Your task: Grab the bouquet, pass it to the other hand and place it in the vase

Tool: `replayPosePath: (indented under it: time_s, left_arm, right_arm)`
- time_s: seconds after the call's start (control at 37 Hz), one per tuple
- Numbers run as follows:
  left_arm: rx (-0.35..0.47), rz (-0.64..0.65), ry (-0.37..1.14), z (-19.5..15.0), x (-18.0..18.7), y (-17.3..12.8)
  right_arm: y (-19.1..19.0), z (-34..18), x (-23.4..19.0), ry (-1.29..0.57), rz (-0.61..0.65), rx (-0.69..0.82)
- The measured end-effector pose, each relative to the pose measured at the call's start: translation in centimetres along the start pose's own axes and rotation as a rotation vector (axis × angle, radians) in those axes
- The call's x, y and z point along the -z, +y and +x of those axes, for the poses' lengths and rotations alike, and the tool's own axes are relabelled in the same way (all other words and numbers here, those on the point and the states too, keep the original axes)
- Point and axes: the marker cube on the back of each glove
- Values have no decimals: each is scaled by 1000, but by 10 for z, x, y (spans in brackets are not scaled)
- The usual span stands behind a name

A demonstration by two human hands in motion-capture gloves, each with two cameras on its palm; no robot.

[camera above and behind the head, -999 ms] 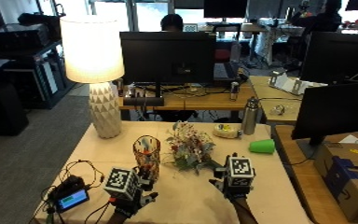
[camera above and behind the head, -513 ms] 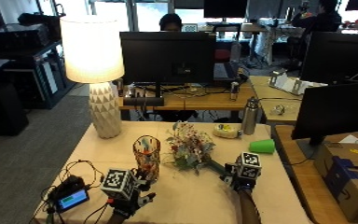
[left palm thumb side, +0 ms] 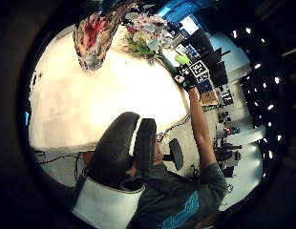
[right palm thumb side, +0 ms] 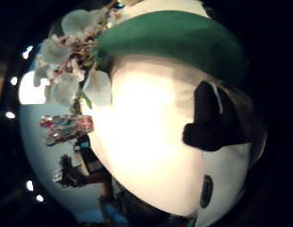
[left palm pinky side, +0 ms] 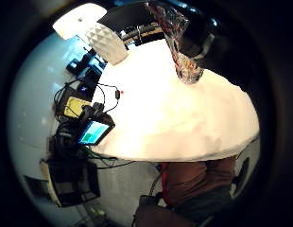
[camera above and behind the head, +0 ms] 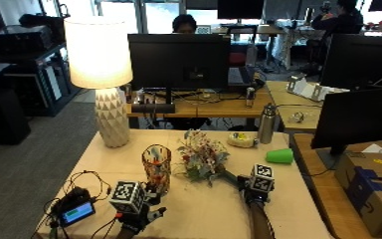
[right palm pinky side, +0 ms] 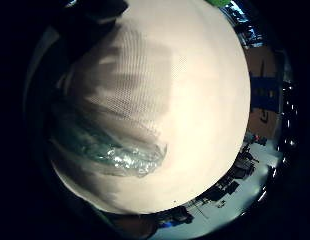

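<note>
The left hand (camera above and behind the head: 138, 211) hovers low over the near part of the counter (camera above and behind the head: 204, 214), just in front of the vase (camera above and behind the head: 156, 168); its fingers look loosely spread and hold nothing. The right hand (camera above and behind the head: 256, 188) reaches the green stem end of the bouquet (camera above and behind the head: 201, 157), but whether its fingers have closed round the stem cannot be told. The bouquet lies on the counter just beside the upright vase, blossoms toward it. A small screen device (camera above and behind the head: 76, 213) sits at the near left corner. Farther back stand a green cup (camera above and behind the head: 280, 156), a metal bottle (camera above and behind the head: 266, 124) and a lit lamp (camera above and behind the head: 101, 74).
</note>
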Motion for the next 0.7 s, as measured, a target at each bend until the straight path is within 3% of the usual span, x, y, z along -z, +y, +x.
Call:
replayPosePath:
  time_s: [0.08, 0.3, 0.49, 0.7]
  left_arm:
    - [-5, 17, 1, -3, -5, -4]
    - [-4, 29, 2, -8, -4, -6]
    - [6, 47, 16, -7, 5, -6]
    - [-2, 51, 54, -1, 6, -17]
  right_arm:
    - [-11, 12, -8, 213, 50, -114]
    - [-5, -8, 4, 461, 161, -102]
    - [-21, -2, -7, 404, 333, -82]
    - [-6, -9, 7, 322, 374, -107]
